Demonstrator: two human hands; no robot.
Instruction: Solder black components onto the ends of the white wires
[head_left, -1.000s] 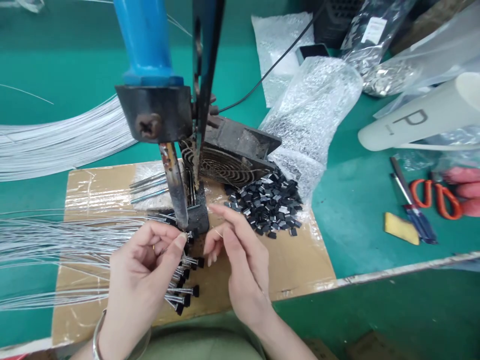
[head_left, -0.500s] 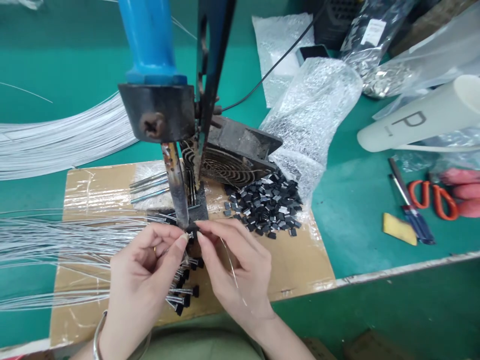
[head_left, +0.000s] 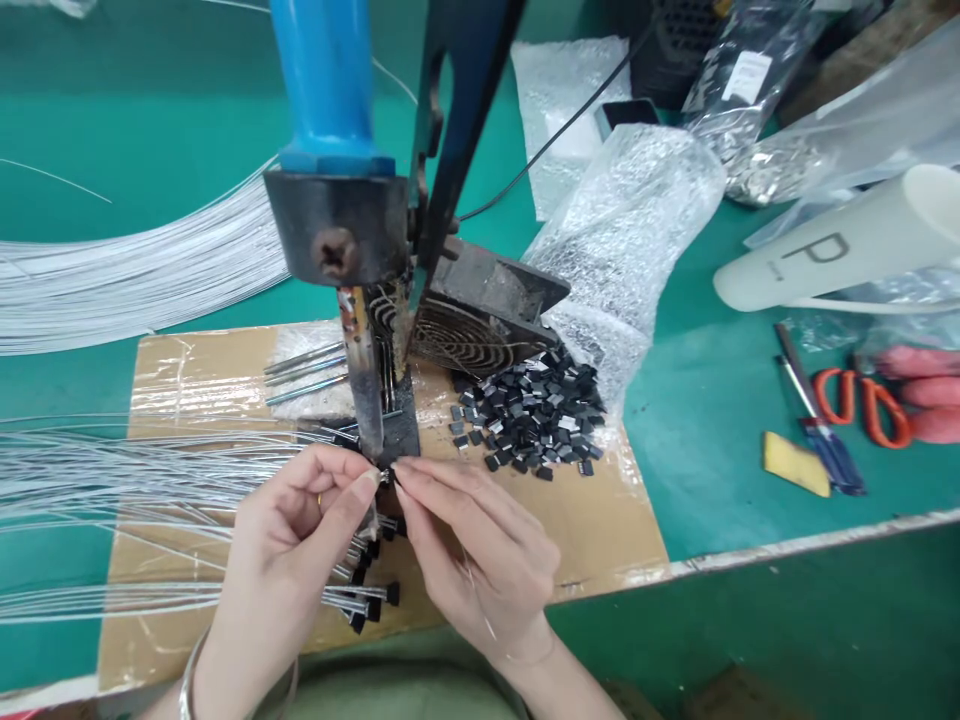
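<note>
Just below the tip of a blue-handled soldering iron (head_left: 364, 385), both my hands meet with fingertips pinched. My left hand (head_left: 292, 540) is closed on a thin wire end, mostly hidden by the fingers, at a tiny metal-and-black piece. My right hand (head_left: 487, 540) is closed on that small black connector (head_left: 388, 476), close against the left fingertips. A fine strand, like solder wire (head_left: 474, 590), loops over the right palm. Under the hands lie several white wires (head_left: 165, 480) with black connectors (head_left: 371, 606) at their ends.
A pile of loose black connectors (head_left: 536, 415) lies on the cardboard (head_left: 600, 520), right of a fan (head_left: 480, 320). The iron's black bracket (head_left: 457, 130) rises above the hands. Bubble wrap (head_left: 622, 230), a white tumbler (head_left: 832, 245), orange-handled scissors (head_left: 885, 412) and a yellow block (head_left: 796, 465) are rightward.
The view has shifted slightly. My right fingers have closed in more, the hand turning over so its back shows more; both hands sit a little lower below the iron tip.
</note>
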